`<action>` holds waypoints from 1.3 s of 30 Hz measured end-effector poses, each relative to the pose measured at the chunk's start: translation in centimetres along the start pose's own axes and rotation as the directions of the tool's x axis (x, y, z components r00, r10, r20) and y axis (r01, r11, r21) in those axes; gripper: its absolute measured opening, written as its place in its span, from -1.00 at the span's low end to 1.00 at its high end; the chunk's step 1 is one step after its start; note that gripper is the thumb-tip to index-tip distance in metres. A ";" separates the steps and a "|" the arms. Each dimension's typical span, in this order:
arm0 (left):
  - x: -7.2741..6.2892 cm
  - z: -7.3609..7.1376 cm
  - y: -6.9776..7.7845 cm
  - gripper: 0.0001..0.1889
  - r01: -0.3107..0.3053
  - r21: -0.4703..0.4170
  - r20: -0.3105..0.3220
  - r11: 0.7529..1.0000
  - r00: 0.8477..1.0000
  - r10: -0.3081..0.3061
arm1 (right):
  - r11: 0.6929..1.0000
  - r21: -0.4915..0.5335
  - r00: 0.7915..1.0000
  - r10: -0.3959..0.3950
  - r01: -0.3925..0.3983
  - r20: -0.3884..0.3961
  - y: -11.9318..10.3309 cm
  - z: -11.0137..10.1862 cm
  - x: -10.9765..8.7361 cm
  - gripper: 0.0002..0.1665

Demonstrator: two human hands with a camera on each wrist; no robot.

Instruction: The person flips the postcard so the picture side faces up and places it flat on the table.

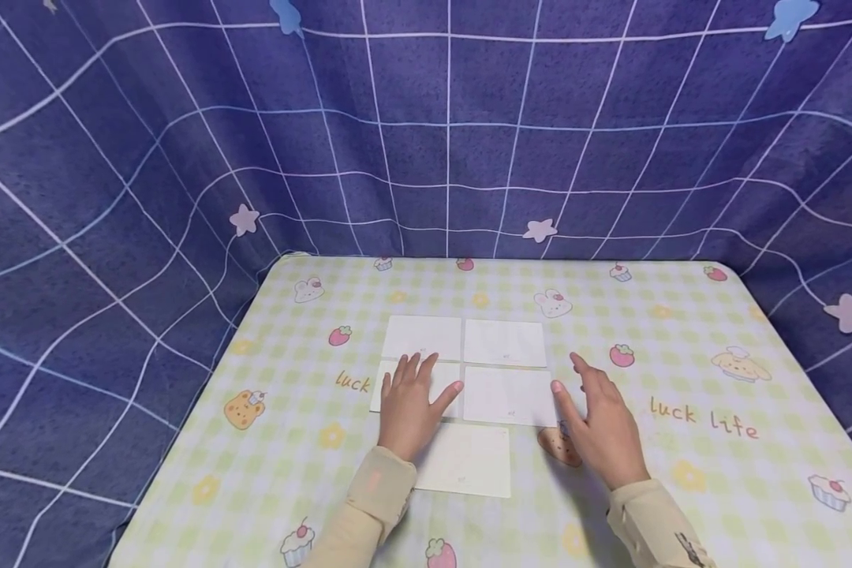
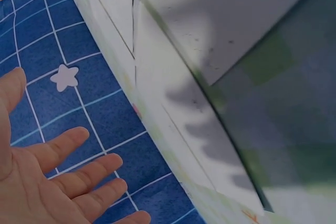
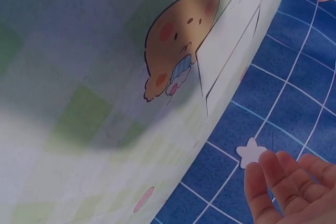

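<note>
Several white rectangular paper sheets lie flat on the table. They form two rows of two, with a back-left sheet [image 1: 422, 334], a back-right sheet [image 1: 504, 344], a front-left sheet [image 1: 443, 388] and a front-right sheet [image 1: 507, 394]. Closer to the person is one more sheet [image 1: 468, 461]. My left hand [image 1: 410, 406], fingers spread, is over the front-left sheet, partly covering it; its finger shadows fall on paper in the left wrist view. Just right of the front-right sheet, my right hand [image 1: 603, 422] hovers with extended fingers and holds nothing. Small faint marks show on the sheets.
A pale green checked tablecloth [image 1: 291, 473] with cartoon prints covers the table. Behind and to the left hangs a dark blue curtain [image 1: 412, 150] with white grid lines and stars, meeting the table's back edge.
</note>
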State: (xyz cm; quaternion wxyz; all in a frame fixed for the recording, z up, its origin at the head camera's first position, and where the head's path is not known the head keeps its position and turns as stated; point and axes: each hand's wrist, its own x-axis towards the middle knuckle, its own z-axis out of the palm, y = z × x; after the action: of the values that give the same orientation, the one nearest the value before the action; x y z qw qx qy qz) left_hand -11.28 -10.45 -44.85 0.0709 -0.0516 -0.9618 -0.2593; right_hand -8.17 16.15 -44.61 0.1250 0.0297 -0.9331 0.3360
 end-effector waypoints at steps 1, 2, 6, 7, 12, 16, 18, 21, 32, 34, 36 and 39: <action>-0.1 0.0 -0.1 -0.30 0.003 -0.001 0.001 1.000 1.000 -0.003 | 1.000 0.000 1.000 -0.003 0.003 -0.001 -0.1 0.1 0.0 -0.26; -0.2 0.0 -0.2 -0.30 0.003 -0.002 -0.002 1.000 1.000 -0.003 | 1.000 0.000 1.000 -0.004 0.004 -0.002 -0.1 0.1 -0.1 -0.26; -0.6 0.0 -0.5 -0.31 -0.006 -0.013 -0.020 1.000 1.000 0.005 | 1.000 -0.004 1.000 -0.015 0.015 -0.011 -0.4 0.3 -0.3 -0.27; -0.7 0.0 -0.5 -0.32 -0.009 -0.017 -0.025 1.000 1.000 0.009 | 1.000 -0.004 1.000 -0.018 0.018 -0.012 -0.4 0.4 -0.3 -0.27; -1.0 -0.1 -0.8 -0.32 -0.018 -0.021 -0.030 1.000 0.999 0.017 | 0.999 0.001 0.999 -0.042 0.042 -0.018 -0.6 0.6 -0.5 -0.30; -1.2 -0.1 -1.0 -0.32 -0.028 -0.020 -0.039 0.999 0.999 0.027 | 0.998 -0.001 0.998 -0.055 0.055 -0.022 -0.6 0.8 -0.6 -0.30; -1.2 -0.2 -1.0 -0.32 -0.033 -0.022 -0.045 0.999 0.998 0.032 | 0.998 -0.002 0.998 -0.056 0.056 -0.018 -0.7 0.9 -0.6 -0.30; -1.3 -0.3 -1.1 -0.31 -0.037 -0.025 -0.047 0.999 0.998 0.036 | 0.999 0.002 0.999 -0.049 0.049 -0.003 -0.8 1.0 -0.7 -0.30; -1.7 -0.5 -1.3 -0.28 -0.029 -0.013 -0.019 0.999 0.999 0.029 | 1.000 0.013 0.997 -0.016 0.015 0.074 -1.0 1.2 -1.1 -0.23; -1.7 -0.5 -1.3 -0.28 -0.035 -0.005 -0.022 0.999 0.999 0.035 | 1.000 0.021 0.996 -0.015 0.014 0.083 -1.1 1.3 -1.2 -0.22; -1.8 -0.4 -1.4 -0.28 -0.043 0.002 -0.026 0.999 0.999 0.043 | 1.000 0.026 0.996 -0.016 0.014 0.088 -1.2 1.4 -1.3 -0.22; -2.0 -0.4 -1.4 -0.28 -0.056 0.011 -0.031 0.998 0.998 0.056 | 0.999 0.024 0.995 -0.023 0.021 0.096 -1.4 1.6 -1.5 -0.21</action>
State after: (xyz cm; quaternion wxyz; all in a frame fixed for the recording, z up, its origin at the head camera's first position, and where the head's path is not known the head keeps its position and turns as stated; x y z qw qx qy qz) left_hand -9.48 -12.04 -45.51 0.0935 -0.0740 -0.9601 -0.2530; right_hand -6.87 14.02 -45.28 0.0830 0.0578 -0.9337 0.3434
